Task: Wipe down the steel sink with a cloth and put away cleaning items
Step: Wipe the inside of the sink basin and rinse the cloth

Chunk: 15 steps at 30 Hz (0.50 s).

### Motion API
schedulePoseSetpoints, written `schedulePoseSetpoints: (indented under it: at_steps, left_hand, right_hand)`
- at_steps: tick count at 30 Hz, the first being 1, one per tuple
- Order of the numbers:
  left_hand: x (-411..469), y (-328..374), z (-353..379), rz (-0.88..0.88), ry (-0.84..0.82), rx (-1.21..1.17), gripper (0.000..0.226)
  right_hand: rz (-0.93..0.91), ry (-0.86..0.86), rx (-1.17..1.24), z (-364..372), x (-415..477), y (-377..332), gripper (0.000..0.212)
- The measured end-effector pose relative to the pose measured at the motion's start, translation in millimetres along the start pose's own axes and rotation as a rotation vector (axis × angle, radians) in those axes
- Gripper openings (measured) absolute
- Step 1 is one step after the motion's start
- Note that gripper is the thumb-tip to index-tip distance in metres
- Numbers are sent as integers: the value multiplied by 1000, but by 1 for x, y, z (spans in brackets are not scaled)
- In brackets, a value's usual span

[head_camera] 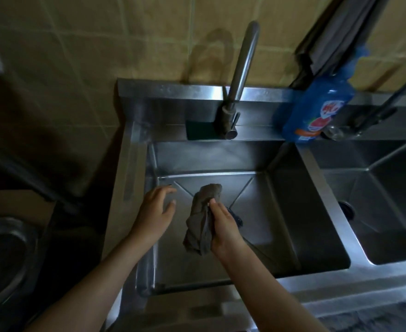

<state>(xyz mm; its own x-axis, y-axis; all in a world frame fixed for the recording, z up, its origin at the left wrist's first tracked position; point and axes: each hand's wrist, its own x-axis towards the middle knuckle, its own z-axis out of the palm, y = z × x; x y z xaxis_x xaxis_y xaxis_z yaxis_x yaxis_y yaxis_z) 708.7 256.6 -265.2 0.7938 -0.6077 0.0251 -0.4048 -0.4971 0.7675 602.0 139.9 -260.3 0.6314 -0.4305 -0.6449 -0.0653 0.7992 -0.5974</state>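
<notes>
A steel sink (281, 212) with a deep left basin fills the middle of the head view. My right hand (223, 226) is shut on a bunched grey cloth (203, 219), held over the basin floor. My left hand (155, 212) hovers just left of the cloth, fingers spread and holding nothing. A blue dish soap bottle (317, 109) stands on the back ledge between the two basins. A dark green sponge (200, 130) lies on the ledge beside the tap base.
A tall steel tap (241, 73) rises from the back ledge. A second basin (388, 200) with a drain lies to the right. Dark cloths hang at the top right (340, 37). A steel bowl (3, 255) sits low at the left.
</notes>
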Motion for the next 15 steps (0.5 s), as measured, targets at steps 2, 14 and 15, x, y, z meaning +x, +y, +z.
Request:
schedulePoseSetpoints:
  at_steps: [2,14,15]
  left_hand:
    - [3,9,10,3,-10,-33,27]
    - [19,52,85,-51,61,-81,24]
    - [24,54,92,-58,76,-79,23]
  right_hand:
    - [-25,12,-12,-9,0,-8,18]
    - [-8,112,31,-72,22,-70,14]
    - [-18,123,28,-76,28,-74,15]
